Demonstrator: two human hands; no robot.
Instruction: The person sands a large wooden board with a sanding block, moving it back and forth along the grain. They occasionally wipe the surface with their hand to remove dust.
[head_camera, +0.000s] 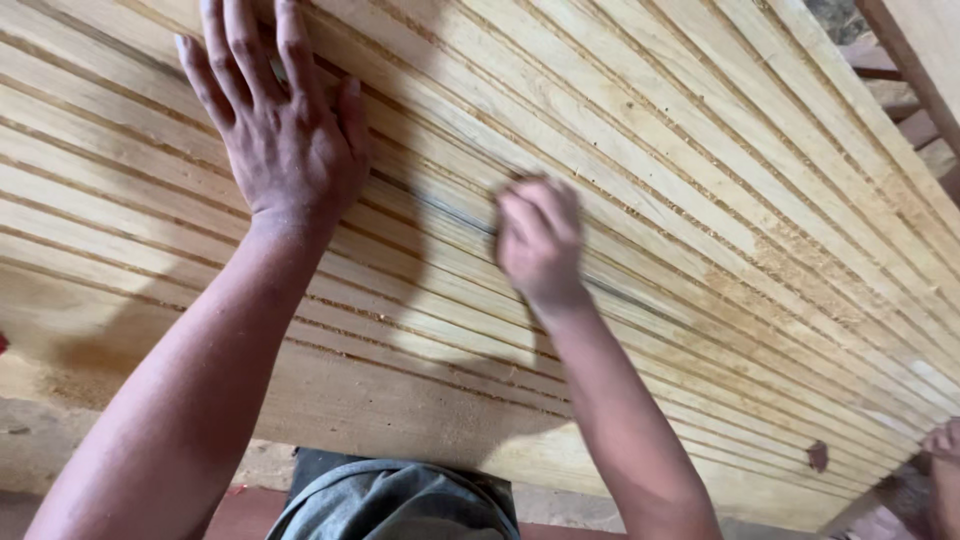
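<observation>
Flat and spread, the left hand (285, 125) presses palm-down on the grooved wooden panel (640, 190), its fingers fanned toward the panel's far edge and holding nothing. Curled into a loose fist, the right hand (540, 240) rests on the same panel near its middle, blurred; its fingers are drawn together, perhaps around something small, but what they grip cannot be told.

That panel fills nearly the whole view. It is a broad board of pale yellow wood, cut with many long parallel grooves that run slantwise from the upper left to the lower right. Its near edge lies just in front of the person's body. Both forearms reach up across it from the bottom of the view, and their shadows fall on the wood between the two hands.

Fine sawdust (800, 270) lies in the grooves on the right side of the panel, thicker toward the right edge. A second wooden board (925, 50) stands at the upper right corner, beside the panel. A piece of grey cloth (400, 505), seemingly the person's clothing, shows at the bottom centre below the panel's near edge. A small dark red-brown spot (818, 457) sits near the panel's lower right corner.
</observation>
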